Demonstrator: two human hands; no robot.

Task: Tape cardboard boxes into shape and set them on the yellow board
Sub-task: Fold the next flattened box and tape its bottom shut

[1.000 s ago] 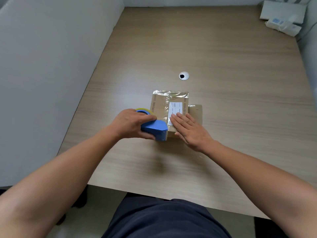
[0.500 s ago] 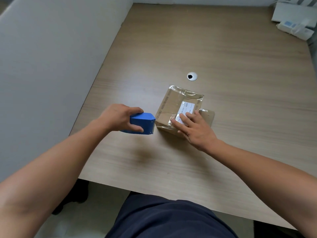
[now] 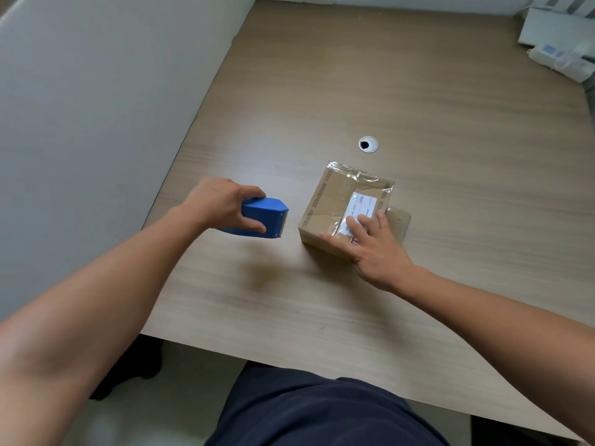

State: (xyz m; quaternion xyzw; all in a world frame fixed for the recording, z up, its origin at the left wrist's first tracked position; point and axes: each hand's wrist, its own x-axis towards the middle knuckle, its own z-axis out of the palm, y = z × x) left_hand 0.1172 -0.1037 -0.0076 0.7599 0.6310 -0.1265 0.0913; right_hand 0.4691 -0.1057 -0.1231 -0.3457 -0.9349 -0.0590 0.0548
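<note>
Left hand (image 3: 222, 204) is wrapped round the blue tape dispenser (image 3: 262, 217), thumb on the near side, fingers over the top, serrated edge facing the box with a gap between them. Cardboard box (image 3: 331, 201) sits on the table (image 3: 418, 91) just right of the left hand and under the right hand (image 3: 370, 249): fingers straight and spread, flat on the box top, tips on the white label (image 3: 365, 204). Wrinkled clear tape covers the box end farthest from the right hand. Cable grommet (image 3: 368, 144) lies beyond the box, white items (image 3: 560, 43) well off at the far right corner
</note>
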